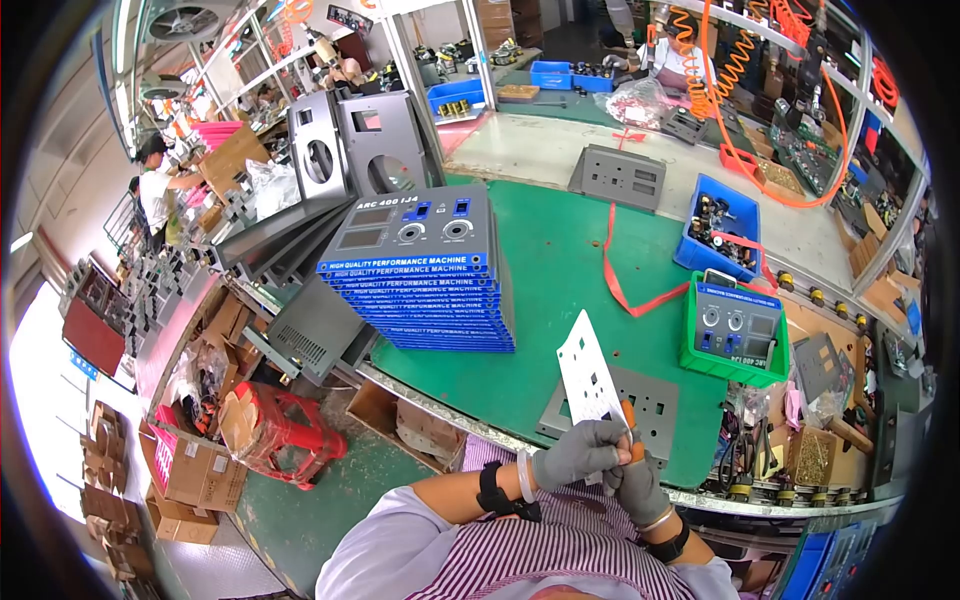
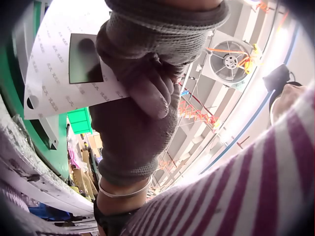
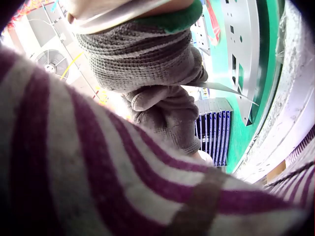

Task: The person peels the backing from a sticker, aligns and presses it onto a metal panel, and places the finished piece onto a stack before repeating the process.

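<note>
Both hands wear grey knit gloves and meet just over the near edge of the green mat (image 1: 560, 250). My left hand (image 1: 580, 450) pinches the lower edge of a white label sheet (image 1: 588, 372) with punched cutouts, which stands upright. In the left wrist view the sheet (image 2: 54, 64) shows a dark square window. My right hand (image 1: 640, 488) grips an orange-handled tool (image 1: 628, 418) against the sheet's bottom corner; its tip is hidden. Under the sheet lies a grey metal panel (image 1: 650, 402). The right wrist view shows the right hand (image 3: 147, 54) over the left hand (image 3: 167, 118).
A tall stack of blue-edged front panels (image 1: 425, 270) stands at the mat's left. A green bin (image 1: 735, 335) with a faceplate and a blue parts bin (image 1: 718, 225) sit to the right. A red strap (image 1: 625, 280) lies between. Grey housings (image 1: 345, 150) lean behind.
</note>
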Demonstrator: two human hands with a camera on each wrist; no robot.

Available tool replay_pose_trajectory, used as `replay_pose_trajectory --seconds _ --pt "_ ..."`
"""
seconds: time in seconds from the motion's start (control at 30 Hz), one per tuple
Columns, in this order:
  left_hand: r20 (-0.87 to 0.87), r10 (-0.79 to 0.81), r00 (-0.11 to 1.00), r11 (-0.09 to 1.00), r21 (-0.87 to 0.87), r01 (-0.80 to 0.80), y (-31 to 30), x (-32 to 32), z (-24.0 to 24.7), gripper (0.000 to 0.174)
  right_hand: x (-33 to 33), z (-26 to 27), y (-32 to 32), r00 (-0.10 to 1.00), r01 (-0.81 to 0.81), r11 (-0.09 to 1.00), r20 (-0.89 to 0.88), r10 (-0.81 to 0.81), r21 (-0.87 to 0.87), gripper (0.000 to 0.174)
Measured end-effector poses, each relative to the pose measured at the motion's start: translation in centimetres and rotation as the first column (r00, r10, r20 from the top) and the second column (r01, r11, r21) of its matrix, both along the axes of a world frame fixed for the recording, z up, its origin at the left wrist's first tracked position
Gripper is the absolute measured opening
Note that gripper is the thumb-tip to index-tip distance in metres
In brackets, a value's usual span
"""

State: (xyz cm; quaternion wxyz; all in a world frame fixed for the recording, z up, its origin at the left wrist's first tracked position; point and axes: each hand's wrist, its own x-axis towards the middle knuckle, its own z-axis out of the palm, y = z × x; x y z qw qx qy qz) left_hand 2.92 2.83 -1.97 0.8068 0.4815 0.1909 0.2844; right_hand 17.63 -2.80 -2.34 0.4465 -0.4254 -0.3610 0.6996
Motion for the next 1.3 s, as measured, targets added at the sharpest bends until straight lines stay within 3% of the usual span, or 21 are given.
replay_pose_trajectory --seconds 0.27,0.4,0.47,0.5,0.57,0.67,0.77,0.8,0.9,0.93,0.97,1.03,1.07,1.13,1.17,1.2,1.3 --pt "0.078 -0.008 0.997 0.998 -0.055 0.012 -0.2 0.0 0.3 0.010 -0.1 0.7 0.0 1.000 0.000 1.000 -0.003 0.000 -0.012 0.029" --pt "-0.021 0.028 0.999 1.000 -0.010 -0.028 -0.5 -0.1 0.7 0.012 0.0 -0.3 0.0 1.000 -0.011 0.999 -0.013 0.011 0.032 0.032" --pt "-0.096 0.049 0.994 0.998 0.045 -0.045 -0.7 -0.1 0.5 0.012 -0.1 0.0 -0.1 0.998 -0.006 1.000 0.064 0.005 0.018 0.035" --pt "-0.146 0.142 0.979 0.960 0.262 -0.101 -0.7 -0.1 0.5 0.013 -0.1 0.1 -0.2 0.995 -0.004 1.000 0.103 0.003 0.012 0.037" --pt "-0.176 0.345 0.922 0.741 0.654 -0.152 -0.7 0.0 0.5 0.015 0.1 -2.0 0.1 0.972 -0.010 0.967 0.228 -0.050 0.256 0.044" --pt "-0.307 0.359 0.881 0.730 0.681 -0.059 -0.4 -0.5 1.7 0.016 0.5 -2.3 0.0 0.932 -0.072 0.886 0.347 -0.103 0.458 0.052" --pt "-0.127 0.510 0.851 0.544 0.813 -0.205 0.5 -0.6 1.8 0.012 0.4 -0.1 1.0 0.856 -0.180 0.764 0.482 -0.189 0.620 0.060" --pt "-0.177 0.504 0.846 0.594 0.781 -0.191 0.7 -0.8 1.9 0.013 0.4 0.3 1.2 0.819 -0.226 0.709 0.524 -0.234 0.668 0.063" --pt "-0.248 0.492 0.834 0.696 0.688 -0.206 0.9 -1.5 0.6 0.012 0.7 -0.9 0.9 0.868 0.033 0.875 0.420 -0.265 0.483 0.047" --pt "-0.263 0.508 0.820 0.711 0.666 -0.227 0.6 -1.7 0.3 0.012 0.8 -1.1 0.9 0.878 0.113 0.908 0.387 -0.281 0.403 0.042" --pt "-0.279 0.523 0.805 0.724 0.643 -0.248 0.4 -1.9 0.2 0.013 0.8 -0.9 1.0 0.846 0.171 0.880 0.392 -0.362 0.444 0.029" --pt "-0.336 0.526 0.781 0.743 0.629 -0.229 0.5 -2.9 -0.5 0.018 2.4 -1.3 1.2 0.845 0.050 0.940 0.487 -0.221 0.339 0.027" --pt "-0.287 0.552 0.783 0.747 0.588 -0.311 0.5 -3.1 -1.4 0.019 2.7 -1.0 1.2 0.836 -0.009 0.960 0.529 -0.146 0.280 0.026" --pt "-0.267 0.556 0.787 0.771 0.519 -0.369 0.6 -4.4 -3.0 0.018 3.1 0.7 1.0 0.914 0.111 0.979 0.368 -0.169 0.173 0.023" --pt "-0.272 0.511 0.816 0.832 0.396 -0.389 0.5 -5.3 -3.7 0.019 3.4 1.2 1.1 0.926 0.155 0.978 0.325 -0.193 0.138 0.023" --pt "-0.212 0.554 0.805 0.801 0.398 -0.447 0.4 -5.9 -4.1 0.019 3.7 1.6 1.1 0.935 0.197 0.975 0.282 -0.217 0.100 0.022" --pt "-0.295 0.582 0.757 0.803 0.355 -0.479 0.1 -9.4 -4.2 0.019 5.0 2.2 1.4 0.926 0.243 0.964 0.270 -0.262 0.104 0.023"
